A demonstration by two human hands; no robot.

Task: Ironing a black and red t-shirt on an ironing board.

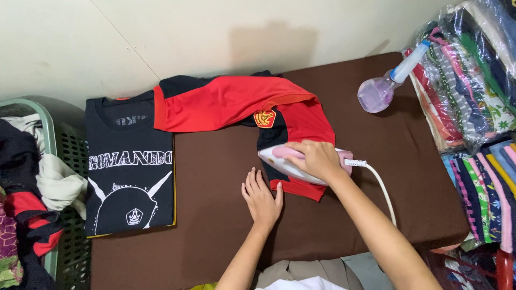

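The right hand (318,158) was clamped over the handle of the iron (301,167), fingers curled round it, pressing the soleplate down on the lower end of the jersey (236,102), a red and black garment spread across the brown pad (215,177). That grip likely let the arm bear straight down, while the white cord (382,188) trailed off behind the wrist, clear of the cloth. The left hand (262,198) lay flat on the pad just beside the iron and the red hem, fingers together and palm down, gripping nothing; it seemed placed there to steady the surface close to the hem while staying off the hot plate. The rest of the jersey stretched away toward the wall, its far end overlapping a folded black shirt (129,166) with a white print, which probably sat aside as 1 finished piece. A spray bottle (379,91) lay on its side at the pad's far right corner, within reach. Most of the iron was hidden under the hand, so its tip and dial could not be made out. The basket (48,139) at left was cut off by the frame, as were the wrapped clothes (473,70) stacked at right, and the cord's end ran out of sight behind the forearm.
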